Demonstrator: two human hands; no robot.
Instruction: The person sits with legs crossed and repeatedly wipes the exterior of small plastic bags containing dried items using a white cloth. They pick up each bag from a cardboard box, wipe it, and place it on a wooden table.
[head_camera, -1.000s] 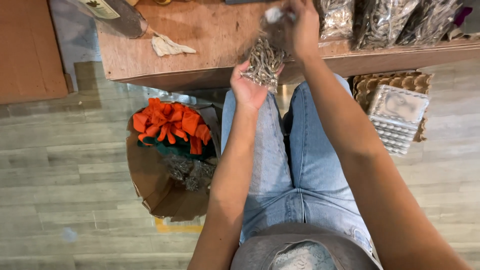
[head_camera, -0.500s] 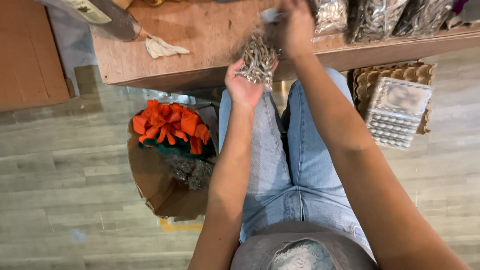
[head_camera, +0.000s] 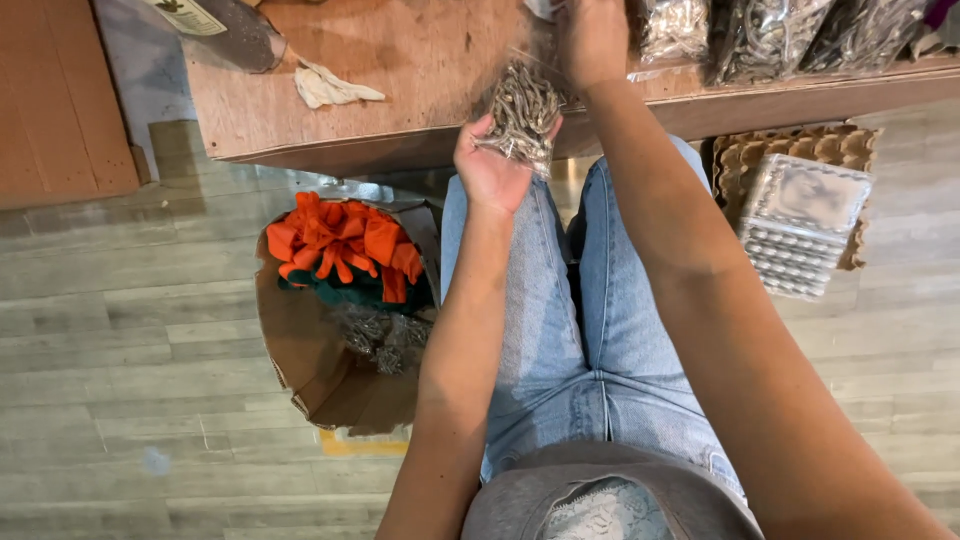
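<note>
At the upper middle of the frame the left hand (head_camera: 490, 170) cups a small clear bag (head_camera: 522, 118) stuffed with grey-brown dried pieces, its fingers curled up around the bottom and side, so the bag sits just over the near edge of the wooden tabletop (head_camera: 400, 80). The right hand (head_camera: 595, 40) is closed over the top of the same bag, pinching its mouth at the frame's upper edge, though its fingertips are partly cut off. The step looks like closing or settling the bag; doing it well likely means keeping the bottom supported, holding the bag upright so nothing spills, and gathering the plastic evenly at the neck. More filled bags (head_camera: 770, 35) lie along the upper right of the tabletop. Lower left, a cardboard box (head_camera: 300, 340) on the floor holds orange fabric (head_camera: 340, 245).
</note>
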